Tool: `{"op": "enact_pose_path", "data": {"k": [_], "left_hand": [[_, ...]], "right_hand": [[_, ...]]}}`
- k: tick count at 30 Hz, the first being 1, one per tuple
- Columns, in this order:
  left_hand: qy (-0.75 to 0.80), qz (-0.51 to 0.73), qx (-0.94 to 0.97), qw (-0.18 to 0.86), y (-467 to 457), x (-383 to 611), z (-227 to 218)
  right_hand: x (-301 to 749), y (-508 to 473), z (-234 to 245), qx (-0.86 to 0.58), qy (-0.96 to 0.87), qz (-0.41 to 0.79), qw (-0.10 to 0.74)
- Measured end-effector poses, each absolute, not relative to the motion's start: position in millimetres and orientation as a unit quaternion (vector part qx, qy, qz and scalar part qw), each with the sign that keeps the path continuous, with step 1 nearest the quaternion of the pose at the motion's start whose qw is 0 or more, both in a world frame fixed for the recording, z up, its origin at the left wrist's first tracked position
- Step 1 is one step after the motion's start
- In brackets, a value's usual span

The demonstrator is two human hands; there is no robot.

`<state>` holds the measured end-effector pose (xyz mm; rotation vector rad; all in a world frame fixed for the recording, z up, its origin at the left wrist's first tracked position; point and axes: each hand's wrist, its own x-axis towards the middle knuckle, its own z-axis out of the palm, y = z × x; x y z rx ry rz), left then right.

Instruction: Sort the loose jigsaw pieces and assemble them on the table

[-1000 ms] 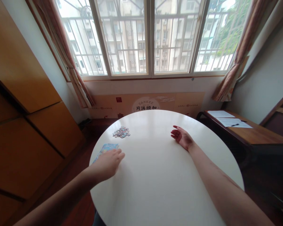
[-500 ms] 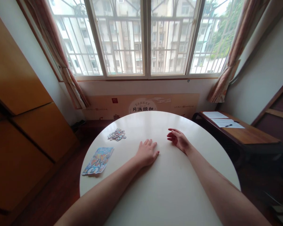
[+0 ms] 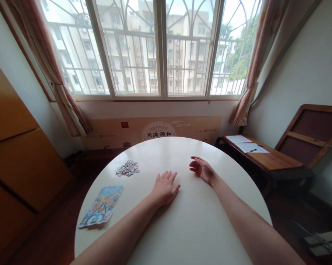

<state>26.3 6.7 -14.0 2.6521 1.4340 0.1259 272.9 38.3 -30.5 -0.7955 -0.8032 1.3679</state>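
My left hand [image 3: 166,187] rests palm down on the white round table [image 3: 188,228], its fingers spread and holding nothing. To its right, my right hand [image 3: 202,170] lies on its side, palm turned inward, with fingers loosely apart and no object in them. A heap of small jigsaw puzzle pieces [image 3: 127,168] sits on the table to the left of my left hand. Nearer to me, at the table's left side, lies a colourful illustrated sheet or packet [image 3: 102,206] in blue and orange. Neither hand touches the pieces or the packet.
A wooden bench [image 3: 282,158] on the right bears papers [image 3: 251,148] and a dark pen. Behind the table, a printed cardboard panel [image 3: 182,129] leans under the barred window. Wooden cabinets [image 3: 19,162] stand at the left, and a pink curtain [image 3: 69,106] hangs beside them.
My view has shifted to the right and tilted up a little, so everything appears further left and lower. Both hands keep nearly the same pose on the table; the pieces and packet have not moved.
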Motion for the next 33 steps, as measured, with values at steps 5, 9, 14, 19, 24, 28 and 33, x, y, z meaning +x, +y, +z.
{"op": "enact_pose_path", "data": {"k": [5,9,14,19,24,28,33], "left_hand": [[0.476,0.039,0.876,0.061,6.5,26.2,-14.9],[0.475,0.037,0.877,0.055,6.0,25.9,-14.5],[0.474,0.04,0.878,0.059,5.3,25.1,-14.1],[0.474,0.043,0.878,0.059,4.6,24.5,-14.4],[0.473,0.04,0.878,0.062,5.7,23.9,-16.0],[0.473,0.041,0.878,0.061,6.9,23.7,-17.4],[0.473,0.041,0.878,0.063,7.3,23.8,-17.3]], "right_hand": [[273.8,39.6,-32.2,-0.346,-0.347,0.599,0.633],[273.8,39.5,-32.0,-0.345,-0.345,0.6,0.634],[272.6,37.7,-30.0,-0.344,-0.347,0.602,0.631],[272.0,37.2,-29.5,-0.343,-0.35,0.604,0.629],[272.5,38.7,-31.7,-0.342,-0.351,0.605,0.628],[272.9,39.5,-32.5,-0.345,-0.352,0.603,0.628],[273.4,39.8,-33.2,-0.345,-0.352,0.602,0.628]]}}
